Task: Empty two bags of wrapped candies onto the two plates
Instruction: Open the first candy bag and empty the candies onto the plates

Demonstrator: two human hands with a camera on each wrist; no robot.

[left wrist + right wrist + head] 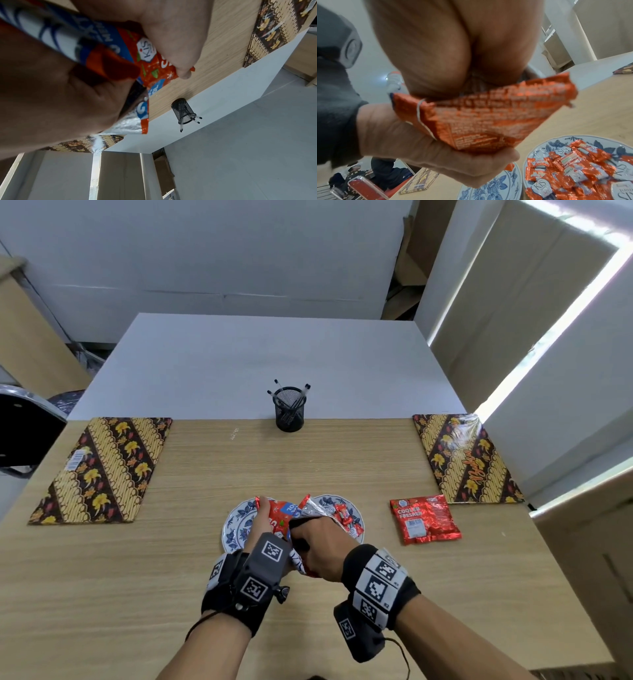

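Both hands hold one torn red candy bag (286,513) just above the two blue-and-white plates. My left hand (262,513) pinches its left side; the thumb presses on the printed front (150,54). My right hand (303,530) grips the right side, where the silver lining shows. In the right wrist view the bag's back (479,119) looks flat and slack. The right plate (356,510) holds a heap of red wrapped candies (570,171). The left plate (233,529) shows its bare pattern (489,189). A second red bag (424,520) lies sealed on the table to the right.
A black mesh pen cup (290,409) stands at the middle of the table behind the plates. Batik-patterned mats lie at the left (102,470) and the right (466,457). A white board (260,361) covers the far half of the table.
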